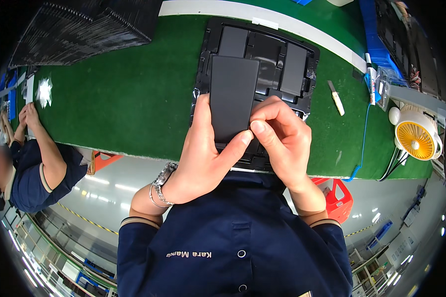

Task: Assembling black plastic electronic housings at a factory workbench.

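A flat black rectangular slab (234, 94) is held up in my left hand (203, 153), with the fingers along its left edge and the thumb across its lower right corner. Close to that corner, my right hand (285, 141) has thumb and index finger pinched together at the slab's right edge. What sits between those fingertips, if anything, is too small to make out. Beneath both hands lies a black moulded tray (267, 42). Similar dark slabs rest in its compartments, one at the upper left (233, 39) and another at the right (293, 69).
A light-handled craft knife (336, 99) lies right of the tray on the green mat (114, 99). Stacked black trays (89, 32) stand far left. At right are a marker (370, 81), a coiled blue cord (354, 172) and a yellow fan (415, 138). A co-worker (39, 168) sits at left.
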{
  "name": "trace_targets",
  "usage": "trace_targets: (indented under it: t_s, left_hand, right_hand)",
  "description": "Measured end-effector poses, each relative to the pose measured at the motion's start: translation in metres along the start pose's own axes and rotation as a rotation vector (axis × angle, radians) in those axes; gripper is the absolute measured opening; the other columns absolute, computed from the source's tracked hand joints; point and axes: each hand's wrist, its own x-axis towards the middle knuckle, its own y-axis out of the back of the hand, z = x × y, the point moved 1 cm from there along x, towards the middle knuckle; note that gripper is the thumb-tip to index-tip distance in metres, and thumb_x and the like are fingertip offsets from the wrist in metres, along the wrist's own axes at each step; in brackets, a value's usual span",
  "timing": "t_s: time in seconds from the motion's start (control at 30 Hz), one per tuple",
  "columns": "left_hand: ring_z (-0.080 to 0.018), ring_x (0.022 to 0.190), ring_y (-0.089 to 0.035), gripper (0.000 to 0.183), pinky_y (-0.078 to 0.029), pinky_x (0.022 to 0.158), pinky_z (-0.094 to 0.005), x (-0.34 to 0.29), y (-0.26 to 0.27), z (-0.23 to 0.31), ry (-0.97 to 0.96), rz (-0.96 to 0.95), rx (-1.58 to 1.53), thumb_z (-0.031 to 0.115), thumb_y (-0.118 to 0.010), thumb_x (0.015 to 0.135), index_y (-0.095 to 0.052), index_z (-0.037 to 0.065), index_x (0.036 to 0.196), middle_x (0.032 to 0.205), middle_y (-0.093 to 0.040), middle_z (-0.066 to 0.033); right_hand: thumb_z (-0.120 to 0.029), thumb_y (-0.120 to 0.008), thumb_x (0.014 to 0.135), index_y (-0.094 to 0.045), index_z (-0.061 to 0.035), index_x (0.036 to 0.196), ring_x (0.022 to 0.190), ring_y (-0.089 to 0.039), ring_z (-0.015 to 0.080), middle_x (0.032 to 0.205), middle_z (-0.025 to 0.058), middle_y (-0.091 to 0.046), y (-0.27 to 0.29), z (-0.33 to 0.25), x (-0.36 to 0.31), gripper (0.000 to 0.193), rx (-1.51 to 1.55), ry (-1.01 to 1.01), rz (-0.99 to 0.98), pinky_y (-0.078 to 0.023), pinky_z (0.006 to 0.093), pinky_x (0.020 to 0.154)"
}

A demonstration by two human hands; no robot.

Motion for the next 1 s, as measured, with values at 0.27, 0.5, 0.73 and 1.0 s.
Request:
trace_targets:
  t_s: [0.27, 0.5, 0.73, 1.0]
  left_hand:
    - [-0.0155, 0.114, -0.054, 0.051, -0.045, 0.098, -0.0321, 0.001, 0.001, -0.001, 0.000, -0.008, -0.031, 0.004, -0.065, 0.091, -0.035, -0.001, 0.133, 0.119, -0.053, -0.0103]
    - [-0.0107, 0.094, -0.060, 0.049, -0.051, 0.084, -0.0263, 0.002, 0.002, 0.004, 0.059, -0.070, -0.121, 0.005, -0.062, 0.094, -0.035, 0.000, 0.135, 0.110, -0.058, -0.0086]
    - [-0.0089, 0.052, -0.045, 0.037, -0.035, 0.049, -0.0216, 0.007, 0.006, 0.007, 0.382, -0.313, -0.550, 0.033, -0.044, 0.104, -0.046, 0.000, 0.120, 0.071, -0.052, -0.0030]
    - [-0.0071, 0.045, -0.040, 0.032, -0.029, 0.044, -0.0199, 0.007, -0.004, -0.010, 0.696, -0.637, -1.135, 0.030, -0.038, 0.106, -0.053, 0.002, 0.111, 0.061, -0.045, 0.0017]
  right_hand:
    - [-0.006, -0.070, 0.090, -0.063, 0.0028, 0.087, 0.072, -0.060, 0.0137, 0.080, 0.0065, -0.062, 0.002, 0.000, 0.004, 0.012, -0.028, -0.044, -0.009, -0.049, 0.0278, 0.066]
    - [-0.011, -0.062, 0.096, -0.064, 0.0018, 0.109, 0.087, -0.062, 0.0124, 0.096, 0.0065, -0.065, 0.014, -0.003, 0.010, 0.018, 0.084, -0.123, -0.069, -0.051, 0.0275, 0.080]
    - [-0.022, -0.066, 0.093, -0.062, -0.0008, 0.114, 0.097, -0.060, 0.0174, 0.115, 0.0107, -0.062, 0.025, -0.002, 0.027, 0.030, -0.088, 0.111, -0.001, -0.049, 0.0304, 0.087]
    - [-0.016, -0.071, 0.087, -0.062, 0.0009, 0.087, 0.091, -0.059, 0.0186, 0.097, 0.0094, -0.059, 0.032, 0.002, 0.021, 0.019, -0.207, 0.099, 0.031, -0.048, 0.0311, 0.080]
